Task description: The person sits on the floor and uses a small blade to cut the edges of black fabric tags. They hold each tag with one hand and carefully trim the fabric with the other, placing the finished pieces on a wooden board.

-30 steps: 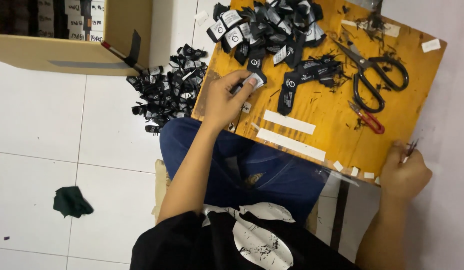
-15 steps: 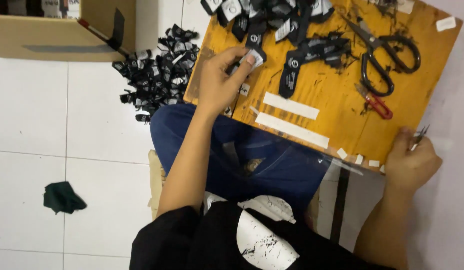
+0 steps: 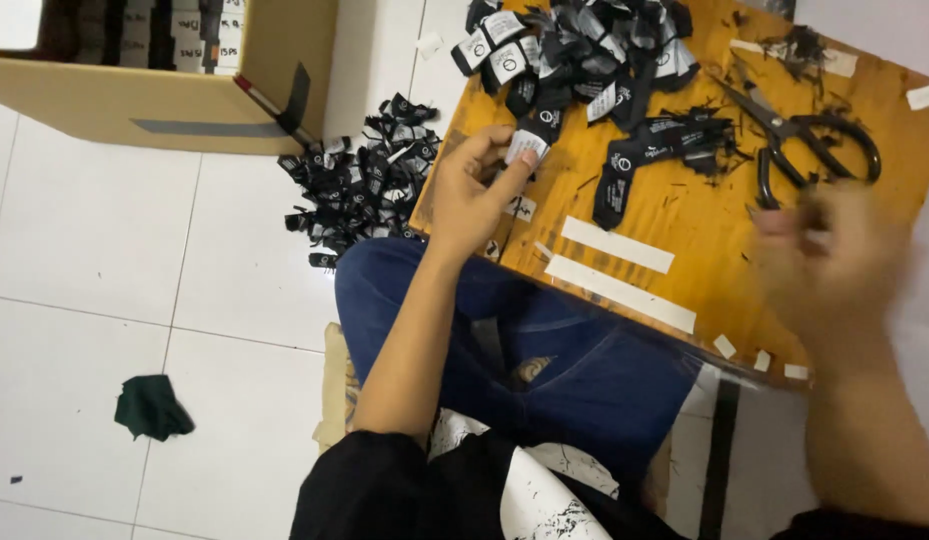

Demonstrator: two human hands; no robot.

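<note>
1. The left hand (image 3: 474,190) remains at the near edge of the wooden board (image 3: 684,215) on the lap; its fingers (image 3: 519,165) pinch a small black woven label (image 3: 529,143) as before
2. The right hand (image 3: 834,255), earlier at the board's right corner, has risen over the board beside the black scissors (image 3: 799,135); it is blurred, so I cannot tell its grip
3. The pile of labels (image 3: 359,180) on the floor tiles is unchanged

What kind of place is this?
Probably a small home garment-label workshop: a person sits on a tiled floor with a wooden board on the lap, black fabric labels, scissors and a cardboard box.
</note>
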